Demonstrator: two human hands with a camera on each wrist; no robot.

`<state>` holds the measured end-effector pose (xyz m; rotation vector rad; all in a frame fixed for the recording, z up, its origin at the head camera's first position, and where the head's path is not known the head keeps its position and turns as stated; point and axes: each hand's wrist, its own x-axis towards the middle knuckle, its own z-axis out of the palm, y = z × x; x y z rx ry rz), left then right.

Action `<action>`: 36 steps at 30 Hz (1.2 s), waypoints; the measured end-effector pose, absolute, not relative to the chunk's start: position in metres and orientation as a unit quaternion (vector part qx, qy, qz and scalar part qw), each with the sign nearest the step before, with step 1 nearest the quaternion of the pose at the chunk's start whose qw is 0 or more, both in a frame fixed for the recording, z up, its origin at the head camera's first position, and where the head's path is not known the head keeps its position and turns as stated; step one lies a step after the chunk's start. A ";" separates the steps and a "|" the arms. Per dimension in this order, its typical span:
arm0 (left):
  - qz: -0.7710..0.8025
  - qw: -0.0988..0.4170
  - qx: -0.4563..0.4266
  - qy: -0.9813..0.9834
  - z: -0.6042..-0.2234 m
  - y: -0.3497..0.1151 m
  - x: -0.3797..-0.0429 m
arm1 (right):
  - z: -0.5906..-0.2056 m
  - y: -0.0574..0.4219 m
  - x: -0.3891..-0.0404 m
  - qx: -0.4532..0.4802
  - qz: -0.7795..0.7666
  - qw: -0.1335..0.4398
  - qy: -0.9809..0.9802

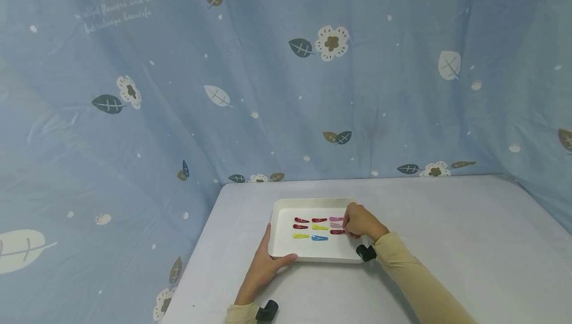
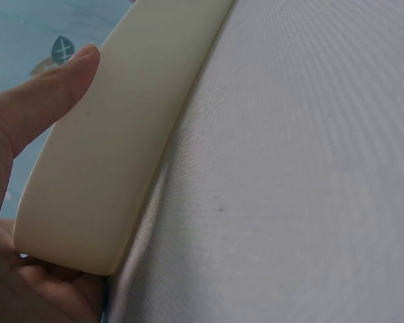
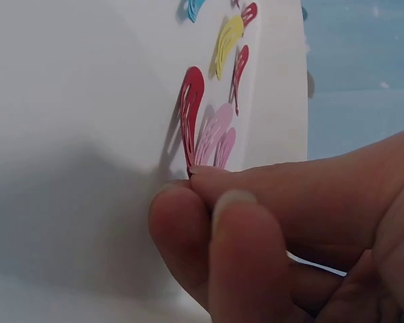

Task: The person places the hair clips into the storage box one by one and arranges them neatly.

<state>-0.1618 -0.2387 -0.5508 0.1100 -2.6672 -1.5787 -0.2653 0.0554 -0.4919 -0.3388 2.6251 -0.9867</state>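
A shallow white tray (image 1: 321,250) holds several snap hair clips set out in three rows. My left hand (image 1: 262,268) grips its near left corner; the thumb (image 2: 67,84) lies along the front wall while the other fingers bend round the side. Over the tray's right part, my right hand (image 1: 363,222) pinches the narrow end of a dark red hair clip (image 3: 191,101) between thumb and fingertips. Right beside that clip lie two pink hair clips (image 3: 215,128), partly hidden by the fingers. A yellow hair clip (image 1: 320,227) and a blue hair clip (image 1: 319,238) are in the middle column.
More red hair clips (image 1: 301,226) and another yellow hair clip (image 1: 301,236) lie on the tray's left side. The tray stands on a table with a white cloth (image 1: 447,244). A blue patterned curtain (image 1: 277,90) hangs behind the table and along its left side.
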 end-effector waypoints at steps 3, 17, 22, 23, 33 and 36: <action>-0.510 0.021 0.035 -0.859 -0.550 -0.239 -0.161 | -0.491 0.055 -0.265 -0.120 -0.344 0.158 0.918; -0.519 0.016 0.030 -0.854 -0.548 -0.240 -0.160 | -0.494 0.055 -0.267 -0.121 -0.338 0.156 0.920; -0.514 0.016 0.028 -0.857 -0.549 -0.239 -0.161 | -0.490 0.057 -0.266 -0.114 -0.353 0.153 0.916; -0.512 0.017 0.028 -0.858 -0.550 -0.239 -0.161 | -0.490 0.058 -0.265 -0.110 -0.358 0.154 0.914; -0.508 0.017 0.028 -0.861 -0.550 -0.239 -0.161 | -0.473 0.074 -0.262 -0.124 -0.396 0.148 0.898; -0.505 0.017 0.028 -0.862 -0.550 -0.240 -0.161 | -0.466 0.083 -0.263 -0.139 -0.399 0.130 0.897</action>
